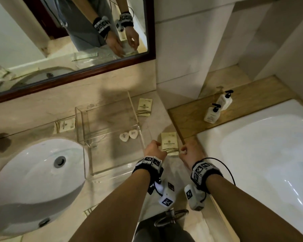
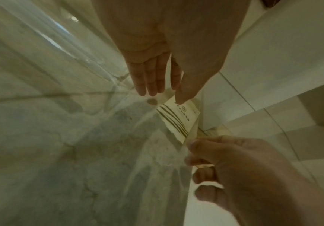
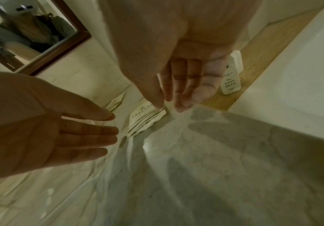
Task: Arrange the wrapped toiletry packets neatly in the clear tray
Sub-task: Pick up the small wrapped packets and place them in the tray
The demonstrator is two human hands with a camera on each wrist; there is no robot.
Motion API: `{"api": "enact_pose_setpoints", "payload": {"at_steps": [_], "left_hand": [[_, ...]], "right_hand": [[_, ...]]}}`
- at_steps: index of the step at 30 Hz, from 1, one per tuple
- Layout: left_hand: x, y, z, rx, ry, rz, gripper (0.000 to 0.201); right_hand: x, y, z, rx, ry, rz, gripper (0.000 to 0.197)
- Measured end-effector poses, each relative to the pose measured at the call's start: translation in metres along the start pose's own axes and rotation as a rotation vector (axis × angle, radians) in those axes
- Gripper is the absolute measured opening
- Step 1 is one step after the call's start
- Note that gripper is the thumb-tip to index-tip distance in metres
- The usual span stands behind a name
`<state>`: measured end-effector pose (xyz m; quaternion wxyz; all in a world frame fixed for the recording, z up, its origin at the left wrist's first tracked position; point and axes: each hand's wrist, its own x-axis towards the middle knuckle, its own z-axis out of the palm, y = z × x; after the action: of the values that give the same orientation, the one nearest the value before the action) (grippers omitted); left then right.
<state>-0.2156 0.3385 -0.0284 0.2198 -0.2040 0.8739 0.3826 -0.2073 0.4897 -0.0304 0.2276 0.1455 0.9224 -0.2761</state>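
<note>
Head view, lower centre: a cream packet (image 1: 170,143) lies on the marble table (image 1: 112,187), just right of the clear tray (image 1: 87,154), between the left hand (image 1: 155,150) and right hand (image 1: 191,151). Both hands' fingers are extended; the left thumb tip touches the packet's edge, while the right fingertips (image 3: 178,105) reach its striped end, contact there unclear. The tray's walls are faint; two small pale pieces (image 1: 128,135) lie inside, their print unreadable.
</note>
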Motion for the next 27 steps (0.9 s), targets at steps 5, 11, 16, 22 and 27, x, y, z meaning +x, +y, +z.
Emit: {"api": "enact_pose_setpoints", "payload": {"at_steps": [5, 11, 16, 22, 27], "left_hand": [[0.02, 0.003, 0.009, -0.145, -0.004, -0.153, 0.046], [0.029, 0.005, 0.017, -0.175, -0.021, -0.188, 0.042], [0.033, 0.004, 0.018, -0.189, -0.072, -0.139, 0.033], [0.02, 0.006, 0.001, -0.461, -0.105, -0.179, 0.017], [0.0, 0.001, -0.025, -0.72, -0.093, -0.179, 0.033]], "right_hand": [[0.021, 0.0, 0.01, 0.086, -0.031, 0.036, 0.024], [0.03, -0.006, 0.015, 0.051, -0.001, 0.008, 0.027], [0.029, -0.003, 0.018, 0.13, -0.045, 0.002, 0.026], [0.022, -0.014, 0.007, 0.299, -0.13, 0.1, 0.041], [0.011, -0.045, 0.001, 0.73, -0.337, 0.181, 0.021]]}}
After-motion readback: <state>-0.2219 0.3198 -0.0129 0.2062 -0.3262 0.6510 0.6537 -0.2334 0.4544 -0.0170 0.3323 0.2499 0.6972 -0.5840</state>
